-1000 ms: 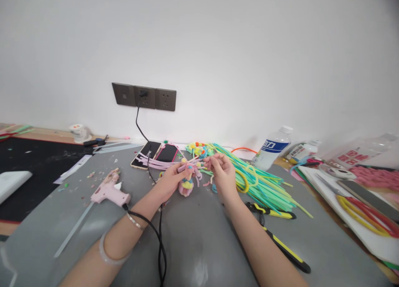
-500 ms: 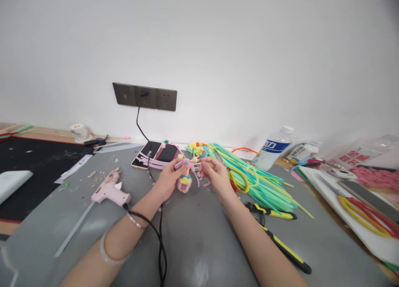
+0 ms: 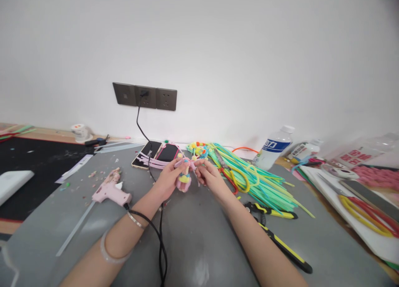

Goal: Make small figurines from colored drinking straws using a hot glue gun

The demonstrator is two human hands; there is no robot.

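I see through a single camera worn on the person's head, looking forward and down along two bare forearms that enter from the bottom edge and reach the bare left hand and bare right hand, close together near the centre. My wide view sweeps a smooth grey tabletop and, above it, squarely faces a plain white wall just behind.

Pale bangle, slim silvery bracelet
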